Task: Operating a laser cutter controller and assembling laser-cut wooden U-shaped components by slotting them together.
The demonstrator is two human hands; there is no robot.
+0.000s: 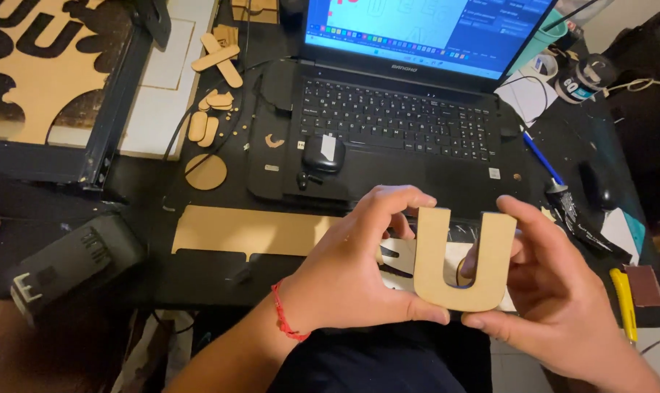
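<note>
- Nearest the camera, the left hand point(352, 273) and the right hand point(544, 280) are clamped together on one thing: a U-shaped cutout point(464, 258) of thin, light brown board.
- The cutout is held upright in the air, low in the middle of the view, above the front edge of the dark desk point(206, 280) and over the person's lap.
- The left hand pinches the cutout's left leg, thumb at the lower corner and the forefinger arched over the top; a red cord point(285, 316) circles that wrist.
- The right hand grips the right leg, thumb pressed on its front, the other fingers behind the board and partly seen through the opening of the U.
- Behind the hands stands an open laptop point(399, 116) with a bright blue screen; a small dark earbud case point(322, 153) rests on it just below the keyboard.
- A flat strip of brown board point(253, 231) lies on the desk just left of the left hand.
- Small round and oblong board offcuts point(206, 127) lie scattered to the left of the laptop.
- At the upper left sits a large board sheet point(32, 73) with shapes cut out of it.
- A blue pen point(542, 160) lies to the right of the laptop.
- A yellow-handled tool point(624, 302) lies at the desk's right edge, beside the right hand.
</note>
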